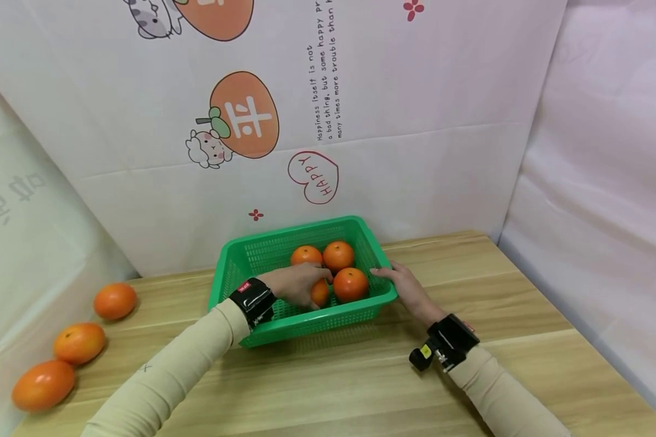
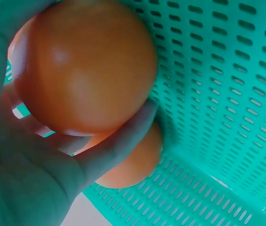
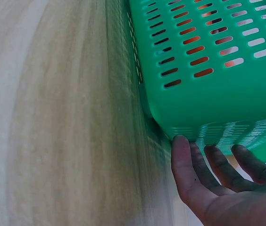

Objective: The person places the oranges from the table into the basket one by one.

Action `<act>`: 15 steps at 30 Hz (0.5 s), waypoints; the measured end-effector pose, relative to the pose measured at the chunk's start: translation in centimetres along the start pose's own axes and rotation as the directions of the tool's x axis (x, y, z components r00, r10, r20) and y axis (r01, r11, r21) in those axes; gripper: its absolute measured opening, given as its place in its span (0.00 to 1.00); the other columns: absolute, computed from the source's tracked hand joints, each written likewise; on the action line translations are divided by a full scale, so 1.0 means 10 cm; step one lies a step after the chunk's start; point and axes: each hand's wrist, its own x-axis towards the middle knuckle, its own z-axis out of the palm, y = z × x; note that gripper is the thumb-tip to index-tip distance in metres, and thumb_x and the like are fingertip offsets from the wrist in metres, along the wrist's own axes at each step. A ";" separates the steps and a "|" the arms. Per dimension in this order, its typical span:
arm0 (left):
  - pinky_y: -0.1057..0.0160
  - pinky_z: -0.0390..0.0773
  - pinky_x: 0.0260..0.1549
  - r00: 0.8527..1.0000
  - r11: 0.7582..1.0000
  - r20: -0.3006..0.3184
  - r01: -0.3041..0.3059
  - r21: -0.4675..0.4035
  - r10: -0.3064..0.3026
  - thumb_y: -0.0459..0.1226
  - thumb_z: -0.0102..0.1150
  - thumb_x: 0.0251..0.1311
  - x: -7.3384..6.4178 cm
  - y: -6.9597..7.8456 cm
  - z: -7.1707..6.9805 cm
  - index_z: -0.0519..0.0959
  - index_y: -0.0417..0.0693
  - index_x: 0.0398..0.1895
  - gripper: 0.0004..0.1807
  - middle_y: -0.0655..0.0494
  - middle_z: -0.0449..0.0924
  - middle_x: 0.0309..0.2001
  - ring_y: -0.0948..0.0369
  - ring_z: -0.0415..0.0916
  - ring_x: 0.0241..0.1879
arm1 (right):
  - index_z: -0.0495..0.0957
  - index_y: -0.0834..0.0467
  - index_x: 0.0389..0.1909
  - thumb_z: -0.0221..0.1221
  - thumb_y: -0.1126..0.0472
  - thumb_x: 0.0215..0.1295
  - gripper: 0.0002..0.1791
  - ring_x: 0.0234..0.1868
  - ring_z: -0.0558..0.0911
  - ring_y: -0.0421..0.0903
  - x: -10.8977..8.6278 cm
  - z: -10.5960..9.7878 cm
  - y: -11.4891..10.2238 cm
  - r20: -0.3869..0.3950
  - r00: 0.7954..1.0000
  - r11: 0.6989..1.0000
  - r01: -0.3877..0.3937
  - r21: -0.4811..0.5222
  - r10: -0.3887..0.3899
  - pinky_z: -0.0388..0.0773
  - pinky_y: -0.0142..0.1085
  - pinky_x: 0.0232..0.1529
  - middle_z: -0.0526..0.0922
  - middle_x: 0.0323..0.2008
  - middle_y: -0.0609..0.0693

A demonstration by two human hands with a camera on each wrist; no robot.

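A green plastic basket (image 1: pixel 297 328) with slotted walls stands on the table. Inside it, my left hand (image 1: pixel 295 284) curls its fingers and thumb round an orange (image 2: pixel 90 66), which they partly cover in the head view. Close by in the basket are a front orange (image 1: pixel 351 286), a back right orange (image 1: pixel 338 256) and a back left orange (image 1: pixel 306 254). My right hand (image 1: pixel 407 288) grips the basket's right end, thumb over the rim. Its fingers (image 3: pixel 222 167) press against the outer wall in the right wrist view.
Three more oranges lie in a slanting row on the left of the wooden table (image 1: pixel 328 388): a far one (image 1: pixel 115 301), a middle one (image 1: pixel 79 343) and a near one (image 1: pixel 44 385). A printed white cloth (image 1: pixel 415 170) hangs right behind the basket, with cloth at both sides.
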 end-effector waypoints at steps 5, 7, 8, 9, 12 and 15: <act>0.54 0.81 0.60 0.998 0.999 0.048 0.047 -0.013 -0.046 0.40 0.76 0.60 -0.03 0.03 -0.02 0.72 0.53 0.73 0.37 0.48 0.73 0.72 0.57 0.77 0.59 | 0.59 0.67 0.79 0.51 0.51 0.78 0.36 0.50 0.87 0.43 0.00 0.00 0.00 0.002 1.000 1.000 -0.005 0.002 0.005 0.83 0.30 0.48 0.80 0.64 0.70; 0.53 0.81 0.61 0.997 0.998 0.063 0.057 -0.022 -0.055 0.39 0.76 0.60 -0.05 0.04 -0.03 0.72 0.53 0.73 0.37 0.48 0.73 0.72 0.56 0.77 0.59 | 0.59 0.67 0.79 0.52 0.51 0.78 0.37 0.50 0.87 0.43 0.00 0.00 0.00 0.002 1.000 1.000 -0.009 -0.001 0.009 0.83 0.30 0.48 0.80 0.65 0.69; 0.53 0.80 0.61 0.996 0.998 0.067 0.059 -0.023 -0.058 0.38 0.76 0.61 -0.05 0.04 -0.04 0.73 0.53 0.73 0.37 0.48 0.74 0.72 0.56 0.77 0.60 | 0.59 0.67 0.79 0.52 0.51 0.78 0.37 0.50 0.87 0.43 0.00 0.00 0.00 0.000 1.000 1.000 -0.011 -0.003 0.011 0.83 0.30 0.48 0.80 0.64 0.69; 0.53 0.80 0.61 0.996 0.998 0.072 0.060 -0.023 -0.059 0.38 0.75 0.61 -0.06 0.04 -0.05 0.73 0.52 0.73 0.37 0.48 0.74 0.71 0.57 0.77 0.59 | 0.59 0.67 0.79 0.52 0.51 0.78 0.37 0.50 0.87 0.43 0.00 0.01 -0.01 -0.002 1.000 1.000 -0.012 -0.004 0.012 0.83 0.30 0.48 0.80 0.64 0.69; 0.53 0.80 0.61 0.996 0.998 0.070 0.053 -0.025 -0.051 0.38 0.76 0.60 -0.06 0.04 -0.05 0.73 0.52 0.72 0.36 0.48 0.76 0.70 0.57 0.77 0.59 | 0.59 0.67 0.79 0.52 0.50 0.78 0.36 0.49 0.87 0.43 0.00 0.00 -0.01 -0.005 1.000 1.000 -0.013 -0.009 0.013 0.83 0.30 0.47 0.81 0.63 0.69; 0.54 0.80 0.61 0.997 0.999 0.062 0.045 -0.028 -0.044 0.39 0.76 0.61 -0.06 0.02 -0.04 0.73 0.52 0.72 0.36 0.49 0.77 0.68 0.58 0.76 0.57 | 0.60 0.67 0.78 0.52 0.51 0.78 0.36 0.48 0.87 0.43 0.00 0.01 -0.01 -0.006 1.000 1.000 -0.010 -0.006 0.010 0.84 0.30 0.47 0.81 0.62 0.70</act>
